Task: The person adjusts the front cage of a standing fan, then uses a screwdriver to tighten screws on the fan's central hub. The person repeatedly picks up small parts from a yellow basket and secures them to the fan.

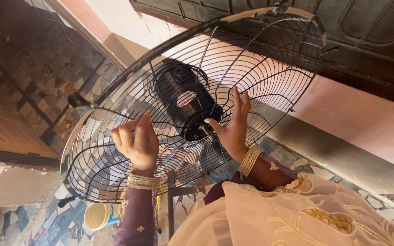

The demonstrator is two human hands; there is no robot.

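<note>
Both hands up inside a round wire guard (115,150), tilted toward the camera and filling most of the view. Left hand (135,143) curled shut on the guard's wires, knuckles outward, apparently to steady the dish and keep it from swinging. Right hand (233,125) spread open, fingers flat against the wires just beside the black motor (185,98), thumb reaching toward the short shaft (206,132) poking out of the motor's face; no closed hold there, more a bracing touch near the hub. Motor seated at the guard's centre, behind the wires, so the guard hangs off it and needs support on both sides. Gold bangles (143,181) on both wrists, cream embroidered cloth (306,214) draped below. Lower left, a pale cup (99,215) on the patterned tile floor (37,73), well apart from the hands.
</note>
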